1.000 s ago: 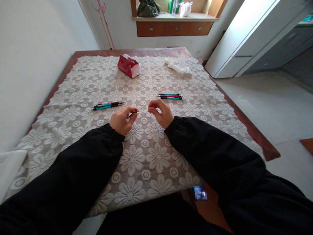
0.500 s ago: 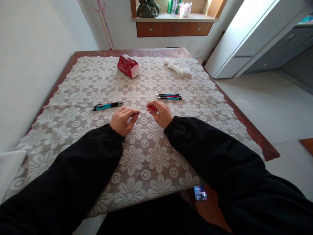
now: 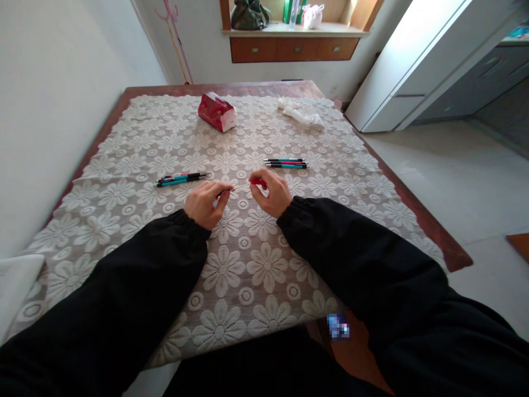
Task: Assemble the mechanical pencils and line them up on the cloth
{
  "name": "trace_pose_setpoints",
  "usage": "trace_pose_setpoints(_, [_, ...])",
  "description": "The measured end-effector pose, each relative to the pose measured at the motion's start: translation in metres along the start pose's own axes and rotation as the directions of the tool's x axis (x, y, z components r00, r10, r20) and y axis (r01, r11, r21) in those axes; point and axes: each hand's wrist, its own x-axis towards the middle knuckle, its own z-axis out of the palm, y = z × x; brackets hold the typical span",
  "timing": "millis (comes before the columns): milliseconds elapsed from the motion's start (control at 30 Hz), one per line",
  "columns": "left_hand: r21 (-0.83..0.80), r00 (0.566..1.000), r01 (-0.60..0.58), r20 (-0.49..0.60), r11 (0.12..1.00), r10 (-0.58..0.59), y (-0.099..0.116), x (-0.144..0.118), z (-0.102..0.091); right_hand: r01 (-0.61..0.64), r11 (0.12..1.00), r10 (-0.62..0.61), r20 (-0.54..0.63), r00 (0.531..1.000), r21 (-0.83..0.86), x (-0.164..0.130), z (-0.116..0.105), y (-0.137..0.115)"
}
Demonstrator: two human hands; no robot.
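Observation:
My left hand pinches a small black pen part between thumb and fingertips, just above the tablecloth. My right hand is closed around a red pen barrel, mostly covered by the fingers. A thin pale stick, perhaps a refill, faintly spans part of the gap between the hands; which part it belongs to I cannot tell. Beyond my left hand lies a group of pens, blue, black and red. Past my right hand, another group of pens lies side by side.
A lace tablecloth with flowers covers the wooden table. Toward the far side are a red tissue pack and a crumpled white plastic bag. White papers lie at the left edge. A white fridge stands beyond the right side.
My hands have drawn slightly apart, the left moving a little left and the right a little right. Both pen groups lie where they were.

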Motion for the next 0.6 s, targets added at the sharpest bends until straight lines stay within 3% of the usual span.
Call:
trace_pose_setpoints(367, [0.006, 0.999, -0.016, 0.027, 1.000, 0.016, 0.0013, 0.0005, -0.0007, 0.123, 0.967, -0.085, 0.173, 0.981, -0.222, 0.0017, -0.0028, 0.0008])
trace_pose_setpoints(600, [-0.012, 0.996, 0.006, 0.087, 1.000, -0.005, 0.0022, -0.0008, -0.0007, 0.152, 0.967, -0.095, 0.265, 0.960, -0.204, -0.0018, 0.0015, 0.0025])
